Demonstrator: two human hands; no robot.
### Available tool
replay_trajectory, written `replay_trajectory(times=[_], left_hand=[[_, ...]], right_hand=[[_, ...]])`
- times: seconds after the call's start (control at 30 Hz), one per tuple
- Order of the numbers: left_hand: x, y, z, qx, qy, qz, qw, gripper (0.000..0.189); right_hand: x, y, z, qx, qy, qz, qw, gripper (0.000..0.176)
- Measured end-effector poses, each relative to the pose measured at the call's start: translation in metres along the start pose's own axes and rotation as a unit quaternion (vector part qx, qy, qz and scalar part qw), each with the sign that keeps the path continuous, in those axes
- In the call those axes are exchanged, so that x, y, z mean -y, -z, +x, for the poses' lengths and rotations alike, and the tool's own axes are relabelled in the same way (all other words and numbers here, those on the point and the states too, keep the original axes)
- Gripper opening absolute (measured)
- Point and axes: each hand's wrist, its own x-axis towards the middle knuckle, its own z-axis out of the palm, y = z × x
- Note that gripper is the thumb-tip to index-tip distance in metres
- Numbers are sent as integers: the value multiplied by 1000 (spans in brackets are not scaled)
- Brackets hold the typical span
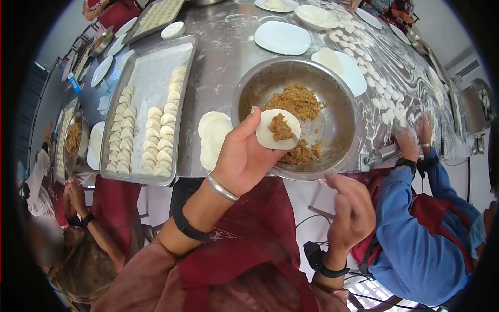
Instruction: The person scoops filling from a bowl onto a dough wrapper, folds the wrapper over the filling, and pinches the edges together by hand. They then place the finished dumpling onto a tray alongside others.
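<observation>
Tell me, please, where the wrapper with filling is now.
In the head view, the wrapper is in the left hand, over the left side of the large bowl.

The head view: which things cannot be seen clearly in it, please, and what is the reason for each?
In the head view:
- Underside of the dough round: hidden by the left hand.
- Part of the bowl and its filling: hidden by the dough round and left hand.
- Right hand: blurred; whether it holds something cannot be told.
- Metal vessel: cut off by the top edge.
- Apron lettering: too small and creased to read.
</observation>
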Motion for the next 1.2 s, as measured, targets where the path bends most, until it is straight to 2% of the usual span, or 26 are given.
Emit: replay_trajectory(times=[0.03, 0.07, 0.1, 0.17, 0.23, 0.3, 0.37, 0.6, 0.67, 0.83, 0.9, 1.03, 1.2], left_hand=[[1, 1, -1, 0, 2, 0, 1000, 47], [2, 1, -3, 3, 9, 3, 1000, 48], [3, 2, -4, 5, 17, 6, 1000, 49], [5, 0, -8, 3, 31, 4, 999, 50], [8, 0, -13, -3, 47, 1, 999, 51], [11, 0, -15, 6, 59, 31, 998, 60], [13, -1, -18, 4, 62, 33, 998, 60], [11, -4, -25, 24, 71, 50, 996, 53], [10, -4, -25, 17, 76, 49, 996, 53], [4, -4, -22, -17, 77, 51, 996, 61], [2, -1, -22, -3, 90, 40, 995, 52], [3, -3, -25, 7, 102, 52, 993, 51], [6, -7, -30, 15, 107, 103, 989, 50]], right_hand=[[0, -3, -3, -1, -2, -1, 1000, 14], [1, -8, -6, -84, -128, 134, 979, 17], [2, -11, -9, -164, -249, 264, 917, 20], [0, -15, -3, -181, -278, 298, 895, 24], [-3, -19, 2, -205, -333, 392, 833, 25], [-9, -20, 4, -202, -340, 418, 818, 24], [-14, -22, 4, -185, -375, 432, 799, 24], [-27, -22, -4, -162, -385, 419, 806, 22], [-26, -19, -1, -155, -358, 380, 839, 22], [-21, -9, 6, -177, -306, 361, 863, 21], [-21, -3, 6, -135, -295, 407, 854, 21], [-19, -1, 8, -55, -293, 379, 876, 20], [-23, -3, 11, -68, -315, 362, 875, 20]])
